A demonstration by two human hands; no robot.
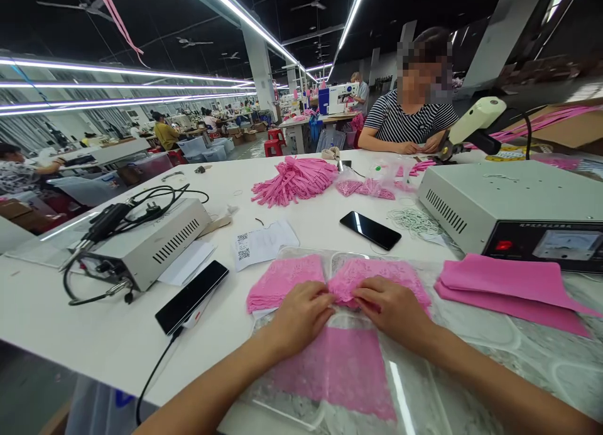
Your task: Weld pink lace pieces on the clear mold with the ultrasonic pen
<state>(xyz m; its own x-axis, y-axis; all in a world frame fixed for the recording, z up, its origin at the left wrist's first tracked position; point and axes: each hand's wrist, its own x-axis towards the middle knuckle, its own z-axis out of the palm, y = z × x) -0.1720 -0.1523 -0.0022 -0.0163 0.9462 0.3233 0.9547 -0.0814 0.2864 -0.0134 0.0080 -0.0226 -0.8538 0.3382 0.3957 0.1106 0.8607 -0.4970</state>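
My left hand [300, 316] and my right hand [393, 309] meet at the middle of a stack of pink lace pieces [287, 278] on the white table [70, 322]. Both hands have fingers curled and pinching the lace where the two halves join. A larger pink lace sheet [339, 372] lies under clear plastic just in front of my wrists. Folded pink fabric [509, 290] lies to the right of my right hand.
A grey machine with a meter [513, 209] stands at right, another grey box with cables [151, 240] at left. Two black phones [370, 229] [191, 295], a paper slip [264, 241], and pink strips [294, 181] lie around. A person in a striped shirt [407, 118] sits opposite.
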